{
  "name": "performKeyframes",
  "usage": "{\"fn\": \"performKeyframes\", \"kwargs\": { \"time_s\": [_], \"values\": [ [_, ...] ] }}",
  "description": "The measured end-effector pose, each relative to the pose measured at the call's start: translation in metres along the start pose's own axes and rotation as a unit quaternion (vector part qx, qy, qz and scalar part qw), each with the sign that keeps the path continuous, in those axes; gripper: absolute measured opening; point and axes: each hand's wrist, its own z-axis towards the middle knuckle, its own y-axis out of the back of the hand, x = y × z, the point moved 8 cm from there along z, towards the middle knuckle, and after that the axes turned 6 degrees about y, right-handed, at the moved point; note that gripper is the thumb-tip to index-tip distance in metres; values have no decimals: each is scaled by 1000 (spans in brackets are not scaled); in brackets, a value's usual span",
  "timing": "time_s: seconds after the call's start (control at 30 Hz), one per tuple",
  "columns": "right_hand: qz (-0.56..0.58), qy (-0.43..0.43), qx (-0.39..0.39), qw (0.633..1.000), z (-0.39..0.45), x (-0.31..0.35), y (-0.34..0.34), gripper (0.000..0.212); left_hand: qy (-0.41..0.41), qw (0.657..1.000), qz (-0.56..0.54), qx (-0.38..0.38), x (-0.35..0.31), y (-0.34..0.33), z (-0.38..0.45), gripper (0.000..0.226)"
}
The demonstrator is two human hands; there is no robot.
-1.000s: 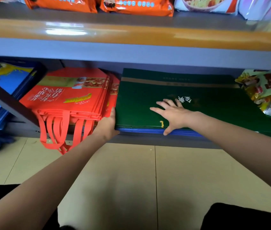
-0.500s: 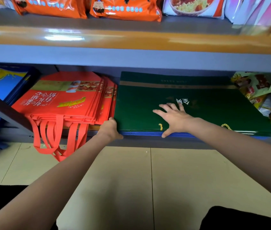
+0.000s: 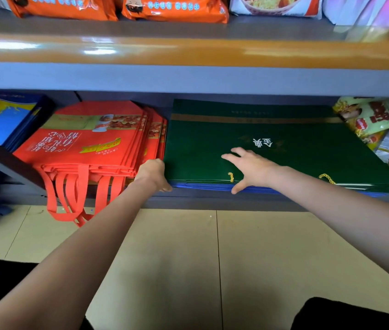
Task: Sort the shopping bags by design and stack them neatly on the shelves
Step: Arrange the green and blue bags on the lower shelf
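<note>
Both hands meet the green bag stack (image 3: pixel 272 148) on the lower shelf (image 3: pixel 212 201). Left hand (image 3: pixel 153 173) grips its left front corner, fingers curled round the edge. Right hand (image 3: pixel 250 166) lies spread flat on top.

Tote stack (image 3: pixel 88 144) left of flat bags (image 3: pixel 272 148)

Bright overhead light is glaring off the orange shelf edge (image 3: pixel 188 52). The corners are blurring and bending.

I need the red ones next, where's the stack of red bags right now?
The red bags lie on the lower shelf, left of the green bags, handles hanging over its front edge.
</note>
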Motion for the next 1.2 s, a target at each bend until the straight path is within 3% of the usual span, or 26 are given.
{"fn": "performKeyframes", "kwargs": {
  "time_s": [0.17, 0.37, 0.5, 0.6, 0.77, 1.2],
  "values": [
    [-111, -8, 1, 994, -1, 0, -11, 101, -6, 999, 1, 48, 1, -20, 3, 36],
    [2, 16, -1, 1000, -10, -12, 3, 104, -75, 990, 20, 120, 15, 7, 5, 77],
    [102, -7, 15, 995, -18, -30, 1, 100, -141, 988, -19, 63, 7, 30, -1, 85],
    [78, -3, 34, 996, -17, -27, -3, 92, -179, 982, 7, 62, -11, 5, -2, 88],
    [59, 9, 30, 998, -15, -21, -3, 79, -175, 981, 54, 57, -16, -7, 11, 90],
    [38, 28, 33, 998, -13, -10, -8, 73, -168, 985, 17, 38, -10, -14, 9, 77]
  ]
}}
